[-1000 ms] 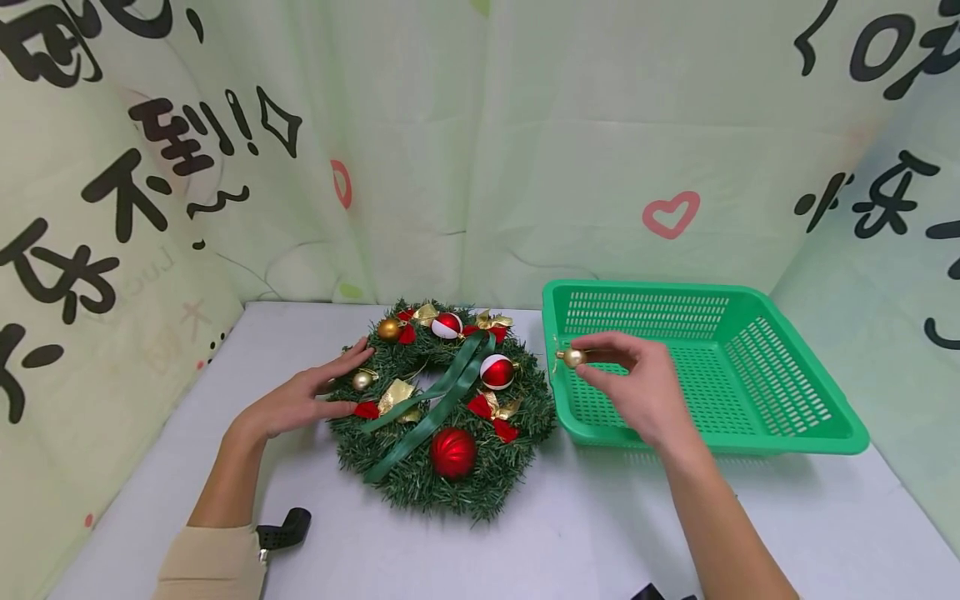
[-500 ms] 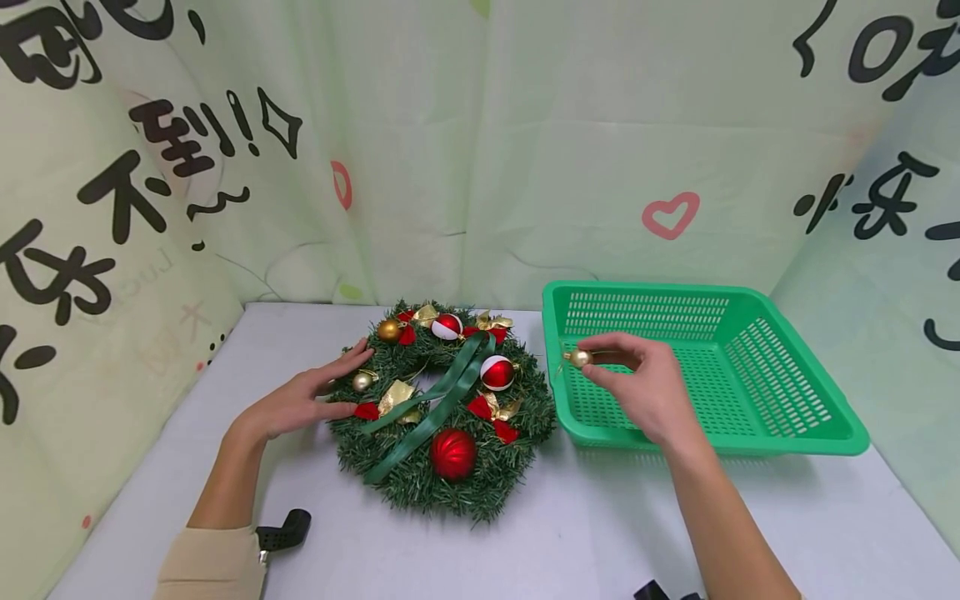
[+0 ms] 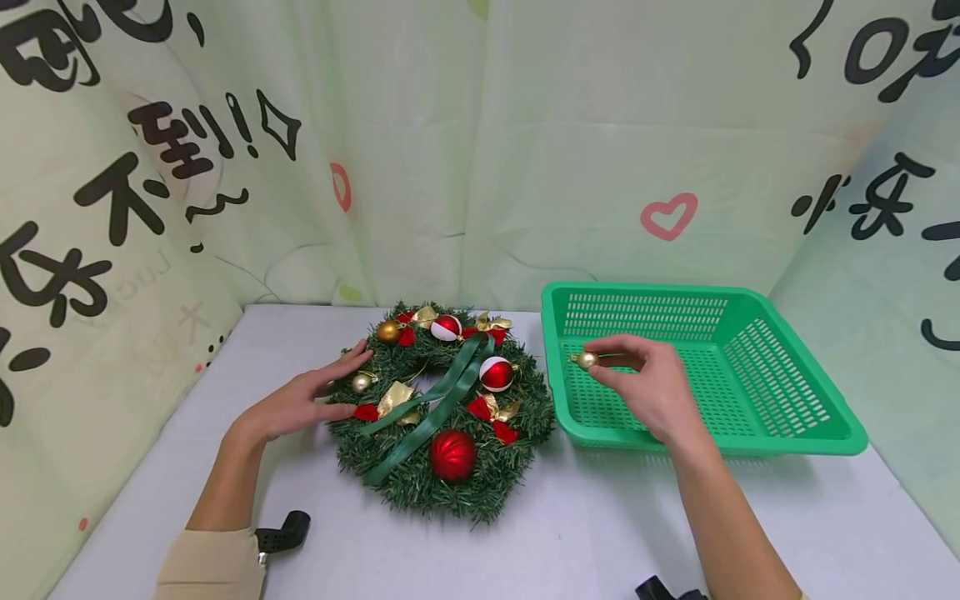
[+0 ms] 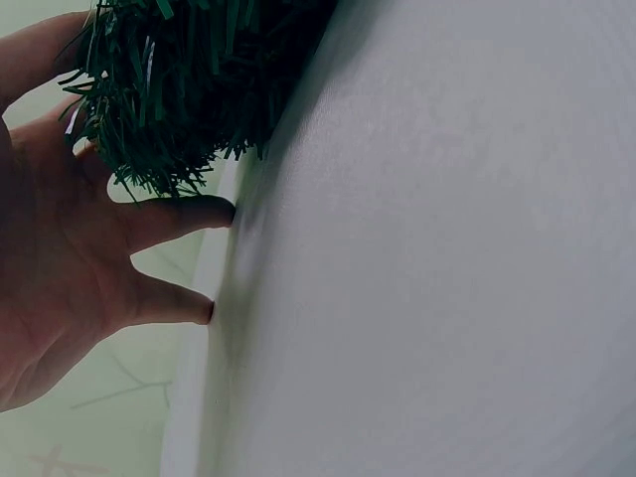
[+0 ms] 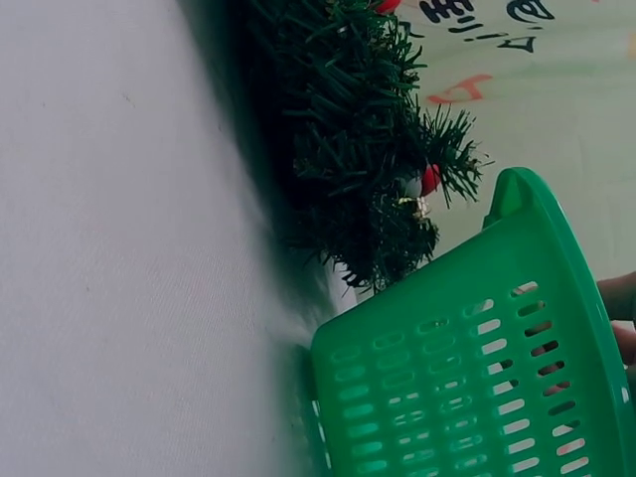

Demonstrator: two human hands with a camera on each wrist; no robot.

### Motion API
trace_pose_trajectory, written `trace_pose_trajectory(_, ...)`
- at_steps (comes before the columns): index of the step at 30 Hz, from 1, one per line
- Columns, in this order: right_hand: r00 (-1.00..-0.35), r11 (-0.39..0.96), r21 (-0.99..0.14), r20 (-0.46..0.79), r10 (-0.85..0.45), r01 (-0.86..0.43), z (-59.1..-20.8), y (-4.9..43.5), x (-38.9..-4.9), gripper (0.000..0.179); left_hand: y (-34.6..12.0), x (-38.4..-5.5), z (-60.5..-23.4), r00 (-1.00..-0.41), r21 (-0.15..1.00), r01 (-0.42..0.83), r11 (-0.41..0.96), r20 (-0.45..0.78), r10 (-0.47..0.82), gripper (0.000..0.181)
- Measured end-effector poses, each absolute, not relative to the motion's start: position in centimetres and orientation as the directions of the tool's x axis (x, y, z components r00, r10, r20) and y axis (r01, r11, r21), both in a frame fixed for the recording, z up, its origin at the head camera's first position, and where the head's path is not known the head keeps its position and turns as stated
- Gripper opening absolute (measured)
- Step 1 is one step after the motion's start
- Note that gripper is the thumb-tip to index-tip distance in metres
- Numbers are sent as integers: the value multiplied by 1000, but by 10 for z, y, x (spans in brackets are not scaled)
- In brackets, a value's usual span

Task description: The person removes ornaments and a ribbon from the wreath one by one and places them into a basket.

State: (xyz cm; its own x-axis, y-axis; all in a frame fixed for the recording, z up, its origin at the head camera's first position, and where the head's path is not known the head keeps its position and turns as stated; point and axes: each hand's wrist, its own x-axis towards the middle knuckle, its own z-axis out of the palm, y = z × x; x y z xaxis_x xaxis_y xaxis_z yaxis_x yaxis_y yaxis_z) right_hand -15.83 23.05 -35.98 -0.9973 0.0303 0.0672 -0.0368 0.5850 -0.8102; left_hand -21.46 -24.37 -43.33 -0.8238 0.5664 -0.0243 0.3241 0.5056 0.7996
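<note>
Gold bauble (image 3: 588, 360) pinched over the green basket (image 3: 783, 442)
The right hand (image 3: 647, 387) grips it between thumb and fingers near the basket's left rim; the left hand (image 3: 300, 400), fingers spread, rests against the wreath (image 3: 517, 450), which lies on the white bench (image 3: 525, 550) just beside the basket, green ribbon (image 3: 430, 427) across it.

Head view from above, forward and down, low close wrist views, wreath (image 3: 534, 396) shared
</note>
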Motion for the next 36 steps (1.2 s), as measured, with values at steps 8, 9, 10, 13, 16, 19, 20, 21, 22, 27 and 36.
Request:
trace_pose_trajectory(8,-999,605,-796,45,27,-19,-362,233,-160,25,-244,-214,-433,-825,797,326,509,-23,564,78)
trace_pose_trajectory(9,-999,606,-795,41,27,-16,-362,234,-160,25,-244,-214,-433,-826,797,325,509,-23,563,79)
trace_pose_trajectory(10,-999,609,-793,39,27,-14,-363,234,-160,25,-244,-214,-433,-825,795,328,510,-22,565,78)
trace_pose_trajectory(13,-999,618,-786,33,27,-9,-363,235,-160,25,-244,-213,-433,-827,797,322,512,-27,562,79)
trace_pose_trajectory(16,-999,624,-782,32,26,-9,-364,236,-161,26,-244,-213,-433,-826,798,320,511,-29,563,79)
trace_pose_trajectory(19,-999,630,-776,31,27,-7,-364,236,-161,26,-244,-214,-433,-827,799,318,510,-29,561,79)
trace_pose_trajectory(20,-999,633,-774,30,28,-6,-364,236,-161,26,-244,-214,-433,-827,799,320,510,-27,562,79)
trace_pose_trajectory(21,-999,636,-772,29,27,-5,-364,236,-161,26,-244,-214,-433,-826,799,321,509,-26,563,79)
trace_pose_trajectory(22,-999,639,-770,28,26,-5,-365,236,-161,26,-244,-214,-433,-826,799,322,508,-26,563,79)
trace_pose_trajectory(27,-1000,649,-761,17,18,-1,-365,236,-161,27,-245,-214,-434,-825,802,322,503,-24,565,78)
trace_pose_trajectory(36,-1000,649,-760,4,20,10,-366,237,-161,27,-245,-212,-432,-820,794,336,506,-18,572,76)
